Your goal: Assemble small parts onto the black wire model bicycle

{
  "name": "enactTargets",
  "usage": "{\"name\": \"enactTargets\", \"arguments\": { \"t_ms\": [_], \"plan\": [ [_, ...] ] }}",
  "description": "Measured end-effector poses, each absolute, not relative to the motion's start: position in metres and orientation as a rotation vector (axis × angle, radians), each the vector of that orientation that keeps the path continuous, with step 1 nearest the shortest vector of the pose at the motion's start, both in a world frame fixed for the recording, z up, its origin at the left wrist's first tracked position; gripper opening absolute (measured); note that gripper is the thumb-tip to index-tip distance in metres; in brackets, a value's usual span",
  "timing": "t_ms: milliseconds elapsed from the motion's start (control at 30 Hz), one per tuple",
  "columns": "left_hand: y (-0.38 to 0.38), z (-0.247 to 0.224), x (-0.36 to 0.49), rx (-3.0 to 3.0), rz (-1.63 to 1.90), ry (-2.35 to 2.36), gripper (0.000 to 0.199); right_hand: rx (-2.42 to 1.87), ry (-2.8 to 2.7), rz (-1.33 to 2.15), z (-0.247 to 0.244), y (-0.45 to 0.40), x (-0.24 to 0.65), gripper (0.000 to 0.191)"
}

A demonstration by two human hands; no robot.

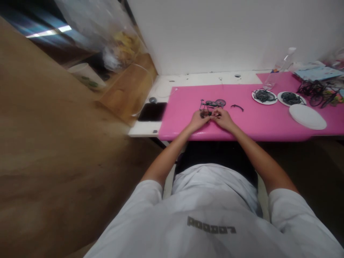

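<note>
A small dark model bicycle [213, 103] lies on the pink mat [185, 107], with one wheel at its upper right and the other end among my fingers. My left hand [199, 119] is closed round the near-left end of the bicycle, by its wheel. Close against it, my right hand [223, 118] pinches at the same end of the model; any small part between its fingertips is too small to make out. A curved black piece [237, 107] lies on the mat just right of my right hand.
White plates of black parts [276, 99] [279, 94] stand at the right, beside stacked white plates [307, 116]. Behind them are a clear bottle [276, 73] and a pile of black model bicycles [317, 94]. A black phone [152, 111] lies left of the mat.
</note>
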State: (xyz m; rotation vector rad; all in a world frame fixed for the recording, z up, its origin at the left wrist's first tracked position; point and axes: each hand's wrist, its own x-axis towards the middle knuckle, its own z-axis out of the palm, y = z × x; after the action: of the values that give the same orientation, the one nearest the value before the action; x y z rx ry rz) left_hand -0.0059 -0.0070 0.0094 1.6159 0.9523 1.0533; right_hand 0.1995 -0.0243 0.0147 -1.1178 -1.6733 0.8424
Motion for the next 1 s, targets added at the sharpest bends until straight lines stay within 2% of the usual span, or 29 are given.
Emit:
{"name": "enactTargets", "arguments": {
  "t_ms": [400, 700, 1000],
  "plan": [
    [-0.0068, 0.0089, -0.0064, 1.665, 1.077, 0.958, 0.030, -1.171, -1.709, 0.779, 0.0167, -0.0266, 0.1985, 0.028],
    [-0.0091, 0.0113, -0.0064, 1.665, 1.079, 0.983, 0.024, -1.148, -1.719, 0.794, 0.0150, -0.0255, 0.1997, 0.039],
    [-0.0099, 0.0140, -0.0063, 1.664, 1.070, 1.000, 0.024, -1.104, -1.741, 0.755, 0.0089, -0.0217, 0.2022, 0.027]
  ]
}}
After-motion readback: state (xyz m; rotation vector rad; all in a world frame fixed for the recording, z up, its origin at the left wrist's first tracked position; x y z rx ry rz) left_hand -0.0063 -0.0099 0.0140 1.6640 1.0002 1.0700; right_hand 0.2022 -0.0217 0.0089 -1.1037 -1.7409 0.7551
